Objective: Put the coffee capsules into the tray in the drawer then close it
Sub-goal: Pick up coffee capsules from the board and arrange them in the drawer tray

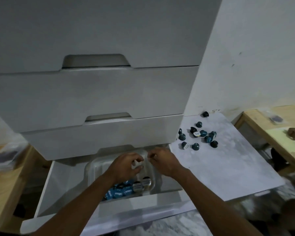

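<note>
1. Your left hand (126,165) is at the centre of the frame, low down, over the clear plastic tray (90,169), with the fingers curled loosely. I can't tell if there's anything in it.
2. Your right hand (162,160) is just beside it to the right, fingertips pinched in toward the left hand. Too blurry to say whether it's got a capsule.
3. The tray sits inside the open white bottom drawer (61,181), bottom centre of the frame, pulled out under the closed white drawer fronts (95,94) stacked above it.
4. There's already a row of capsules lying in the near end of the tray: blue-labelled ones (119,191) on the left, a couple of silver ones (142,183) to their right.
5. The rest of the small dark teal coffee capsules (198,135) are scattered loose on the pale marbled bench (228,159) at centre right of the frame, well apart from the tray. One lone capsule (205,114) sits further back by the wall.
</note>
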